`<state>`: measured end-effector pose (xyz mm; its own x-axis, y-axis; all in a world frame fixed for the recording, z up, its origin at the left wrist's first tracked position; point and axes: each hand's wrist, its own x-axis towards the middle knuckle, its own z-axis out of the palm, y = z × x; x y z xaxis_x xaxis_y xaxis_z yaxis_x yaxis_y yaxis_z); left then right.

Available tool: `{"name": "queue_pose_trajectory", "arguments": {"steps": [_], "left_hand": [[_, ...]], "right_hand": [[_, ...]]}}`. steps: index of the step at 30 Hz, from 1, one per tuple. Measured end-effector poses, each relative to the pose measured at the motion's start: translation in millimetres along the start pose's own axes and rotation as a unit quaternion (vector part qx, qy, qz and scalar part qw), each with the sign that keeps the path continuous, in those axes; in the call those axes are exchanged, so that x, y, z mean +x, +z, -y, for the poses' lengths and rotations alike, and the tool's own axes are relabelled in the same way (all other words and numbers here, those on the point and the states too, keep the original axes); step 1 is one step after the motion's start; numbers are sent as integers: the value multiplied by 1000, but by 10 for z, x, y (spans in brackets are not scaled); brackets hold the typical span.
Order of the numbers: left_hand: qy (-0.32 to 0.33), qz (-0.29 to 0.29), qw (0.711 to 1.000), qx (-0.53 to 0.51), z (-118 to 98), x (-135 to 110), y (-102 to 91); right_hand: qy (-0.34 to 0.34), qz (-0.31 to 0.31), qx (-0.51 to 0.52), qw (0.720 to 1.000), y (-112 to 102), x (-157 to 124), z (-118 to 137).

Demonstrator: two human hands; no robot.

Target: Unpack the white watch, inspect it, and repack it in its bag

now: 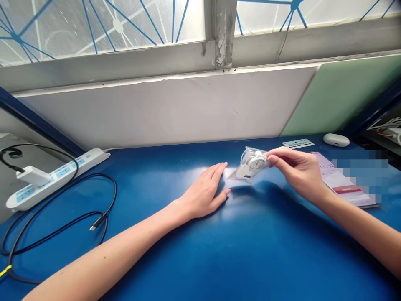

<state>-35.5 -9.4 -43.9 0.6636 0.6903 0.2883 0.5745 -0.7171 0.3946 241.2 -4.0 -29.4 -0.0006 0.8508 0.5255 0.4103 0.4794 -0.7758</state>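
Observation:
Between thumb and fingers, my right hand [296, 169] pinches the upper right edge of a small clear plastic bag [249, 152]. Inside the bag is a white wristwatch [258, 163] with a round dial, tilted, and a white tag shows beside it. The bag is held just over the blue table, with its lower left corner near the tabletop. To its left, my left hand [209, 190] rests on the table, palm down, fingers stretched out and thumb apart. Its fingertips are close to the bag's corner; whether they touch it I cannot tell.
A white power strip [87, 163] with a plugged-in charger [34, 176] lies at the left, beside a looped black cable [114, 190]. On the right are a tablet-like device [326, 167], a card [297, 143] and a white earbud case [336, 140]. A wall panel [172, 108] borders the back.

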Motion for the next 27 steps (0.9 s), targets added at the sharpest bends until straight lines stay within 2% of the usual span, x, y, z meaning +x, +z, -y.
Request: {"name": "queue_pose_trajectory", "arguments": {"steps": [1,5,7,10,16,19,21,23,27], "left_hand": [[-1,1,1000,-1,0,-1,2],[-5,3,1000,-3,5,-3,6],[0,6,1000,-6,8,-1,2],[9,29,1000,-7,6,9,-14],[6,90,996,4,7,39,-41],[-3,99,995,3,15,43,-36],[-10,95,995,6,18,41,-30],[-13,95,995,11,16,38,-26],[-31,84,996,27,-1,37,-21]], "right_hand": [[40,3,20,999,-16,23,-27],[169,83,85,978,5,53,-138],[197,115,100,969,54,31,-153],[195,152,95,964,128,-20,-133],[121,227,24,966,218,-125,-103],[13,237,-87,968,233,-190,-95],[-73,240,-164,954,223,-225,-90],[-126,266,-212,932,200,-245,-92],[-136,334,-251,898,150,-242,-115]]}}
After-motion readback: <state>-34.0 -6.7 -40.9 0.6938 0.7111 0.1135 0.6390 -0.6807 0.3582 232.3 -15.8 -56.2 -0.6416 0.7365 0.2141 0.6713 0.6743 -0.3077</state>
